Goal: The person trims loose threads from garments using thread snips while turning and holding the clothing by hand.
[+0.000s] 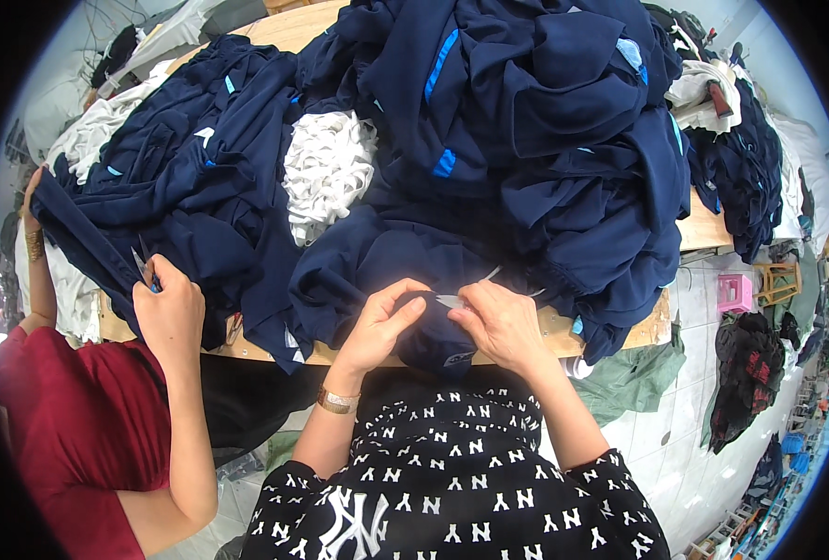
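A navy blue garment lies bunched at the table's front edge and hangs down before me. My left hand pinches a fold of it between thumb and fingers. Close beside, my right hand is closed. Two thin metal points jut out past its knuckles, like the ends of small snips. Between both hands shows a pale, pointed piece; whether it is a blade or a label I cannot tell. A small dark patch sits on the cloth below the right hand.
A tall heap of navy garments fills the table's far side. White ribbed pieces are piled left of it. At my left a co-worker in a red top holds small scissors at another navy garment. A pink stool stands right.
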The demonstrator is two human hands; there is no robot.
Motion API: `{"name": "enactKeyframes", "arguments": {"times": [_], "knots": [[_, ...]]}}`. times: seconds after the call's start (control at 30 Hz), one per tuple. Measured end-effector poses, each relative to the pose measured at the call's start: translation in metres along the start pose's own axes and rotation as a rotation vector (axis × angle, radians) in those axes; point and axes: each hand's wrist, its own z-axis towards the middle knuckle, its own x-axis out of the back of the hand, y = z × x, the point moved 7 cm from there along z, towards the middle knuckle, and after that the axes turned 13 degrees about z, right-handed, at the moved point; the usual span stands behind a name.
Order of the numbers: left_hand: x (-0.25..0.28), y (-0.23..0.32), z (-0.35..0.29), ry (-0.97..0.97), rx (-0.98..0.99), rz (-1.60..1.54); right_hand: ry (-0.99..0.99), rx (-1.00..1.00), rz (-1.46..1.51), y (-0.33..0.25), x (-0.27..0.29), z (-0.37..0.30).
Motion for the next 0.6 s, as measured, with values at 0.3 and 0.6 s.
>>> {"name": "enactKeyframes", "arguments": {"times": [0.3,0.6], "knots": [[0.0006,-0.0014,-0.0008,0.001,0.004,0.011,0.006,0.032,-0.006,-0.0015,0.0013,-0.0003],[0.0021,-0.0045,-0.0017,0.000,0.025,0.067,-0.102,0.102,-0.152,-0.0033,0.0018,0.0034]]}}
